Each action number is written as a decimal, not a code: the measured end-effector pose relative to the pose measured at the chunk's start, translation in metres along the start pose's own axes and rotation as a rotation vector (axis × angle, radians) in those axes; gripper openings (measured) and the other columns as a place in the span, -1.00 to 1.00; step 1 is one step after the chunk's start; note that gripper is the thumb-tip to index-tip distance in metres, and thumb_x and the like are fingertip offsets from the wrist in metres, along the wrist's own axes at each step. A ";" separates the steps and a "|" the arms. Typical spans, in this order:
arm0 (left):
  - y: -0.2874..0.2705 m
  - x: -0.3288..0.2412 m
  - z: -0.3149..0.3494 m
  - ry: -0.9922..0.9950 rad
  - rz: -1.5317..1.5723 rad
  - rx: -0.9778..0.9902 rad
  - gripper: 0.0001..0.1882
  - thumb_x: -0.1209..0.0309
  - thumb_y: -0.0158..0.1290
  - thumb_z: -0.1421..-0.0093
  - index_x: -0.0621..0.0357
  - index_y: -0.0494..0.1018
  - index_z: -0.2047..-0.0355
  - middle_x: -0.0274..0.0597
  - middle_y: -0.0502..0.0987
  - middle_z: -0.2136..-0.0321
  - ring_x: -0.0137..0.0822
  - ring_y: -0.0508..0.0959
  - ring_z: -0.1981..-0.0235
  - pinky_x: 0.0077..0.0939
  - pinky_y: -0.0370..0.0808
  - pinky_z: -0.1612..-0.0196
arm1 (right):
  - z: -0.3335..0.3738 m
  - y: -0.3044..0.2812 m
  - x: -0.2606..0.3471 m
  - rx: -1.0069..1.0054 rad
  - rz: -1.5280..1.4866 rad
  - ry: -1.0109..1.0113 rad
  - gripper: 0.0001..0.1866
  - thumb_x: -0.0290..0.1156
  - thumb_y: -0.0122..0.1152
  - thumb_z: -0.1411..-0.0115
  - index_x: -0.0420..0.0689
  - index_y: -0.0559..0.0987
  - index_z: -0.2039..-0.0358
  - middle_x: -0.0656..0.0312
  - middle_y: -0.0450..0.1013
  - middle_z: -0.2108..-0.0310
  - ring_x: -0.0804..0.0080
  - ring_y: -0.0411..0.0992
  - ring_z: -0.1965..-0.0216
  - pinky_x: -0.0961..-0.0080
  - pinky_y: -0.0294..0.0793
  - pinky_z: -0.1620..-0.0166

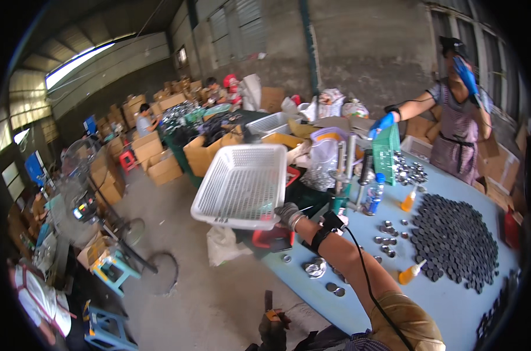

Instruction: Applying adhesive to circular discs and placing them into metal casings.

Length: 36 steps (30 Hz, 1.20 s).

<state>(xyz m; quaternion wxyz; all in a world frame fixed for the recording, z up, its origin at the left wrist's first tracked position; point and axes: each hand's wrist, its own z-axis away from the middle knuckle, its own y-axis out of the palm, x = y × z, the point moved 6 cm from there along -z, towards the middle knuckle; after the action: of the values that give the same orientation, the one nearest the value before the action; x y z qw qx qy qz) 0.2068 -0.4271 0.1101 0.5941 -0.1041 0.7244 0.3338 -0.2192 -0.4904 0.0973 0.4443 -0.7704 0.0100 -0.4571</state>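
Observation:
My right hand (290, 217), in a grey glove with a camera strapped at the wrist, grips the near right corner of a white plastic basket (239, 219). The basket is held out past the table's left edge, tilted, and no contents show in it. Low in the middle, my left hand (274, 330), in a dark glove, is closed; a dark flat strip and a small orange-brown piece stick up from it, their kind unclear. Under my right forearm lie round metal pieces (335, 289) and a crumpled silvery bundle (315, 268) on the blue tabletop (312, 301).
Many dark round discs (452, 240) cover the table's right side, beside two orange squeeze bottles (409, 200). A hand press (340, 175) and a water bottle (373, 194) stand behind. Across, a blue-gloved co-worker (455, 117) holds a green basket (385, 153). A fan (116, 225) and stools (114, 270) stand left.

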 end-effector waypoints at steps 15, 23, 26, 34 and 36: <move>0.045 0.033 0.047 -0.133 0.114 0.301 -0.66 0.23 -0.03 -0.18 0.26 0.33 0.19 -0.14 0.46 0.58 -0.37 0.44 0.64 -0.54 0.39 0.56 | 0.105 -0.228 0.086 -0.367 -0.729 -0.122 -0.64 -0.23 0.34 0.10 -0.09 0.52 0.30 0.08 0.50 0.40 0.08 0.48 0.28 0.29 0.45 0.19; 0.074 0.026 0.068 -0.207 -0.025 0.259 -0.71 0.29 -0.13 -0.23 0.30 0.34 0.22 -0.12 0.45 0.59 -0.40 0.41 0.65 -0.55 0.37 0.56 | 0.235 -0.371 0.167 -0.613 0.334 -0.150 -0.76 -0.39 0.27 0.01 -0.17 0.51 0.32 -0.01 0.48 0.43 0.10 0.48 0.43 0.29 0.47 0.31; 0.109 0.023 0.073 -0.228 -0.006 0.317 -0.74 0.33 -0.16 -0.24 0.31 0.35 0.23 -0.11 0.45 0.60 -0.39 0.40 0.65 -0.54 0.36 0.57 | 0.257 -0.403 0.108 -0.668 -0.955 0.134 -0.75 -0.42 0.08 -0.15 -0.33 0.46 0.22 0.02 0.48 0.42 0.30 0.46 0.59 0.51 0.53 0.59; 0.138 0.018 0.065 -0.176 -0.151 0.346 -0.70 0.30 -0.17 -0.28 0.34 0.35 0.21 -0.10 0.46 0.58 -0.38 0.39 0.65 -0.51 0.36 0.57 | 0.263 -0.440 0.059 -0.769 -1.250 0.109 -0.64 -0.38 0.03 -0.17 -0.28 0.32 0.06 0.04 0.41 0.37 0.30 0.43 0.49 0.48 0.50 0.56; 0.147 0.030 0.064 -0.226 -0.060 0.377 -0.72 0.32 -0.17 -0.29 0.32 0.35 0.21 -0.13 0.46 0.57 -0.42 0.39 0.64 -0.55 0.36 0.55 | 0.263 -0.477 0.009 -0.857 -1.391 -0.020 -0.52 -0.27 -0.01 -0.25 -0.35 0.20 -0.03 -0.14 0.38 0.26 -0.08 0.45 0.30 0.02 0.49 0.26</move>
<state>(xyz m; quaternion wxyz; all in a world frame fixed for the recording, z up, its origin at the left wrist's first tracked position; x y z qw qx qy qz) 0.1686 -0.2696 0.1306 0.6902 0.0255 0.6993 0.1840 -0.2126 -0.0283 0.3853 -0.2744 -0.7074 -0.3004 -0.5780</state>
